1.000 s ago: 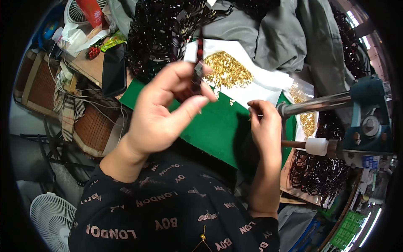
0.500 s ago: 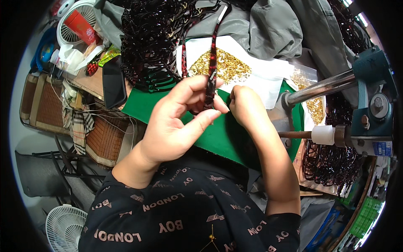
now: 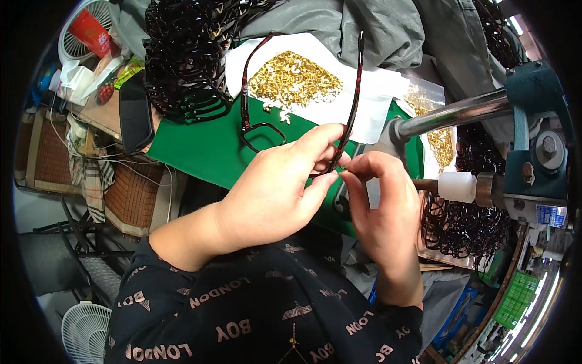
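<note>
A dark glasses frame with reddish mottling (image 3: 353, 100) is in my hands, both temples opened out and pointing away from me. My left hand (image 3: 267, 191) grips its right corner between thumb and fingers, at the base of the right temple. The thumb and forefinger of my right hand (image 3: 388, 203) are pinched together against that same corner; whatever lies between them is too small to make out. Beyond the frame, many small gold-coloured pieces (image 3: 294, 79) are heaped on white paper (image 3: 367, 112), with a few spilling onto the green mat (image 3: 194, 148).
Dark glasses frames (image 3: 182, 60) are piled at the far left, more (image 3: 470, 227) at the right. A teal machine (image 3: 536, 139) with metal rods reaches in from the right. A black phone (image 3: 136, 115) lies left of the mat. Grey cloth (image 3: 385, 30) covers the back.
My right hand has come from beside the mat up to the frame's corner. The glasses frame has been turned and tilted in my left hand, so one rim now shows. The view has shifted slightly.
</note>
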`<act>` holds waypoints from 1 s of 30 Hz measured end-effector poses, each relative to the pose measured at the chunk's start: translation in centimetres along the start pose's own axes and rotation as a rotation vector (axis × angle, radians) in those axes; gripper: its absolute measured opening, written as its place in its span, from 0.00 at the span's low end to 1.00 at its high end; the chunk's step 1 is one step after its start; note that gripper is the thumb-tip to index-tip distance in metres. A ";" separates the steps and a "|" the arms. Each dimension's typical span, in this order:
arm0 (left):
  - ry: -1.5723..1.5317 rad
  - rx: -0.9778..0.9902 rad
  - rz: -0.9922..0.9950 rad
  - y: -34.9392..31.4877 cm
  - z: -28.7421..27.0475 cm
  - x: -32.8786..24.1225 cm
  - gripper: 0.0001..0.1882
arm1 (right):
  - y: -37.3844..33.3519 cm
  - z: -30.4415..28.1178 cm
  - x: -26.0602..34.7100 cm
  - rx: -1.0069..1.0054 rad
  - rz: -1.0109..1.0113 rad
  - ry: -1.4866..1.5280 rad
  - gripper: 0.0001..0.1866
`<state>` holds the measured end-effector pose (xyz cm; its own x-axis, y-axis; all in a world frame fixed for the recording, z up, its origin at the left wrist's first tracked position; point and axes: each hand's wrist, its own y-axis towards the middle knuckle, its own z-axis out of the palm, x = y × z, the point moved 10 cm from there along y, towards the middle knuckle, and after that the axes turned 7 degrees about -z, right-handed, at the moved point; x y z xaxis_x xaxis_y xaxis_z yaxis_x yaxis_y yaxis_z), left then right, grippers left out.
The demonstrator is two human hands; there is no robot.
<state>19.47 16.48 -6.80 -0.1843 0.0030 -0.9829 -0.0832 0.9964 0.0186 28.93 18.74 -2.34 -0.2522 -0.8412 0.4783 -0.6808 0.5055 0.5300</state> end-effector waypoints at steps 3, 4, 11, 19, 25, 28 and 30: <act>-0.132 0.059 -0.053 0.2 0.4 0.5 0.24 | 0.2 -0.9 0.5 -0.049 -0.100 0.101 0.15; -0.204 0.098 -0.065 0.2 0.6 0.6 0.24 | 0.3 -1.2 0.8 -0.058 -0.159 0.131 0.15; -0.334 0.267 -0.160 -0.3 2.9 0.8 0.26 | -0.5 -1.3 -0.4 -0.064 -0.092 0.381 0.17; -0.306 0.328 0.103 -1.2 3.5 -1.6 0.26 | -2.7 0.7 -4.2 -0.075 0.479 1.073 0.25; -0.604 0.466 -0.087 -1.2 5.7 -0.8 0.26 | -4.3 2.2 -3.4 0.127 0.549 1.475 0.21; -0.624 0.533 -0.102 -1.3 6.7 -0.9 0.24 | -4.7 1.6 -3.1 0.174 0.460 1.537 0.25; -0.556 0.582 -0.060 -1.4 7.0 -1.1 0.24 | -5.2 1.5 -2.9 0.190 0.484 1.534 0.24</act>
<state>26.64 15.65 -7.02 0.3311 -0.1624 -0.9295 0.4741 0.8804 0.0150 32.17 18.23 -7.59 0.3515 0.4131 0.8401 -0.8461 0.5242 0.0962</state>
